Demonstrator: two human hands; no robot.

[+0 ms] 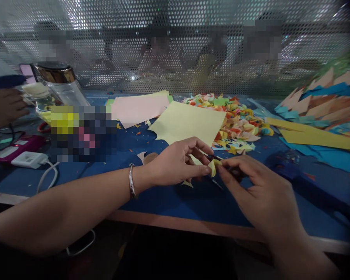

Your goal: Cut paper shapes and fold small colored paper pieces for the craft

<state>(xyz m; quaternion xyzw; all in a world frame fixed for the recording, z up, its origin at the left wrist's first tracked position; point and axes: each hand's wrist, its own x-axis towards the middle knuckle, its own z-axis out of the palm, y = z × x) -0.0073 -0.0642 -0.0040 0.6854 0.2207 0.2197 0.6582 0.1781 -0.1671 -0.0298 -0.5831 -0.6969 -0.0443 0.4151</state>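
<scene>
1. Far left of the big yellow sheet [189, 122] is another person's hand [7, 109]. I cannot tell if its fingers hold anything.
2. Left of the sheet, a white plug [30, 159] lies nearer than a bottle [62, 83] with a shiny lid.
3. Pink paper [141, 109] touches the sheet's left side.
4. The left hand [183, 161], in front of the sheet, pinches a curled paper bit [214, 167].
5. That bit is just before the sheet's near edge.
6. Right of the sheet is a colorful pile [236, 120].
7. The right hand [259, 190], before the pile, pinches the bit's other side.
8. Yellow strips [323, 136] lie far right of the sheet.
</scene>
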